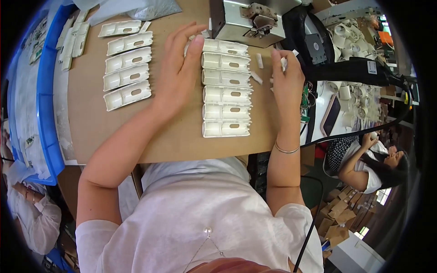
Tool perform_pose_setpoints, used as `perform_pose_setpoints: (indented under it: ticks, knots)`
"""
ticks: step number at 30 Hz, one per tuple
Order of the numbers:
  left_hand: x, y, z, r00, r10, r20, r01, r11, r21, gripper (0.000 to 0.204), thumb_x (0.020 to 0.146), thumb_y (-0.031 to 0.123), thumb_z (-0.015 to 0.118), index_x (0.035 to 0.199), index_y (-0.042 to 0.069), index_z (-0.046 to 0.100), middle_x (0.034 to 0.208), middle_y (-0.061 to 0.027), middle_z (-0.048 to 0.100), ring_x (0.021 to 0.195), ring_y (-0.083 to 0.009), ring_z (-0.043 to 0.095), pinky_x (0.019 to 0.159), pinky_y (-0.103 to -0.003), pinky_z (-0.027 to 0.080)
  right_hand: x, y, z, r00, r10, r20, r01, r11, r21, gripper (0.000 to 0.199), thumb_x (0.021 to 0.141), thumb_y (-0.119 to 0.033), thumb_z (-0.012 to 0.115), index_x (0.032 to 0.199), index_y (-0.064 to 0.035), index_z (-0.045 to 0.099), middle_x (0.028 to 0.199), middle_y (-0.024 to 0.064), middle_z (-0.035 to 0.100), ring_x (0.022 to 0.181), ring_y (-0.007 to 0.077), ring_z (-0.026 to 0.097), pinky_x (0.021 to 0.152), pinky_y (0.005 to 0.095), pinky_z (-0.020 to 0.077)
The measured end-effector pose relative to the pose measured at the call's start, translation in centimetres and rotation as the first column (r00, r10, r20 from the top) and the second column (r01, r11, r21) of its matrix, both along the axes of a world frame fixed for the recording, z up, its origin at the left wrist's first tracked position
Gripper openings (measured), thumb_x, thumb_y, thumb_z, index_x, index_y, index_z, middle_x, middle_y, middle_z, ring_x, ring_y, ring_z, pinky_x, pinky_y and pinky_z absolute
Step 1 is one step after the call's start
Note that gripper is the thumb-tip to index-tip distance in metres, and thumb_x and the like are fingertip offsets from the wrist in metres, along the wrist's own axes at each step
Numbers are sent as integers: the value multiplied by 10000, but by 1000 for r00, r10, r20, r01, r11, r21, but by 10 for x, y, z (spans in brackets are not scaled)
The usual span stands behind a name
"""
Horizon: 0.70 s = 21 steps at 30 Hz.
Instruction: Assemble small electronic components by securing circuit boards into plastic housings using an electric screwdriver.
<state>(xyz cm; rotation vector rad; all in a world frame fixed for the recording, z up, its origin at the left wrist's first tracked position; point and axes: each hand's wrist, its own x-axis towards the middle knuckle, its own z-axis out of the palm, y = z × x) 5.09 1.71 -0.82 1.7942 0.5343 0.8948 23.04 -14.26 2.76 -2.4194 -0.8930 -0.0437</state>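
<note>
A column of several white plastic shell halves (pixel 226 94), each with an oval slot, lies in the middle of the brown work surface. My left hand (pixel 175 70) rests at the column's upper left, fingers stretched out and apart, thumb next to the top shells. To the right of the column my right hand (pixel 287 75) is closed, with small white pieces (pixel 284 63) between thumb and fingers; their exact kind is unclear. More small white strips (pixel 256 78) lie between that hand and the shells. Further left, a slanted row of similar shell halves (pixel 127 69) is spread out.
A metal machine (pixel 246 22) stands at the far edge. The blue tray (pixel 47 104) borders the left side. On the right are a black arm (pixel 341 72), a phone-like device (pixel 330 114) and many white round parts (pixel 348 38). Co-workers sit on both sides.
</note>
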Motion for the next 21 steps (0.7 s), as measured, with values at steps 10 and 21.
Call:
perform_pose_setpoints:
  ticks: [10, 21]
  knots:
    - [1, -3, 2, 996, -76, 44, 77, 997, -18, 395, 1145, 296, 436, 1407, 43, 588, 1537, -176, 494, 1448, -308, 437, 1180, -412, 348, -19, -21, 14, 963, 265, 57, -271, 950, 156, 353, 963, -145, 732, 1295, -50, 657, 1359, 145, 625, 1159, 303, 630, 996, 381, 509]
    - [1, -3, 1, 993, -92, 68, 88, 995, 57, 380, 1143, 260, 430, 1402, 44, 604, 1549, -168, 500, 1454, -302, 442, 1198, -399, 330, -44, -69, 0, 909, 390, 147, -389, 921, -36, 341, 867, -89, 797, 1203, -103, 736, 1211, 83, 613, 1049, 254, 544, 915, 354, 473]
